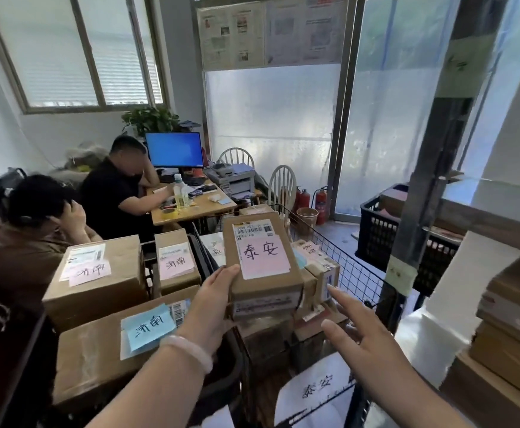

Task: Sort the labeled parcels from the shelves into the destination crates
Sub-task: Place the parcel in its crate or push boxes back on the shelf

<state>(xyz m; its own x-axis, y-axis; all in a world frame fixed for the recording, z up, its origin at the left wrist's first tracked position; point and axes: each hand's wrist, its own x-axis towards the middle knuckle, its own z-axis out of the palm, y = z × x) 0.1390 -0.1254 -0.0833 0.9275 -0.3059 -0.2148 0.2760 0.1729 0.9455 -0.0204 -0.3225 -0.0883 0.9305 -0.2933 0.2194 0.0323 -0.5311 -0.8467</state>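
Crowded office-turned-sorting room: a wire crate stands in the middle of the floor. A desk where two people sit lies beyond it, and a shelf of flat cartons stands to its right. To the left of the wire crate is a batch of brown boxes marked 济南.

The cardboard parcel in play is over the wire crate, above the parcels already piled inside. Whether its underside touches that pile cannot be told. Its pink label reads 泰安, and the white sign on the near side of the wire crate reads the same, so this looks like the right destination.

To place it well, keep the parcel level and lower it flat onto the highest stable box in the wire crate, label upward. Let go only once it sits without rocking, because the pile below looks uneven and a narrow box could slide toward the mesh.

The left hand grips the parcel's near-left corner, thumb on top, with the other fingers hidden underneath. The right hand holds nothing. Its fingers are spread and nearly straight, and it hovers over the near part of the wire crate, just beside the parcel's right edge, well placed to steady it.
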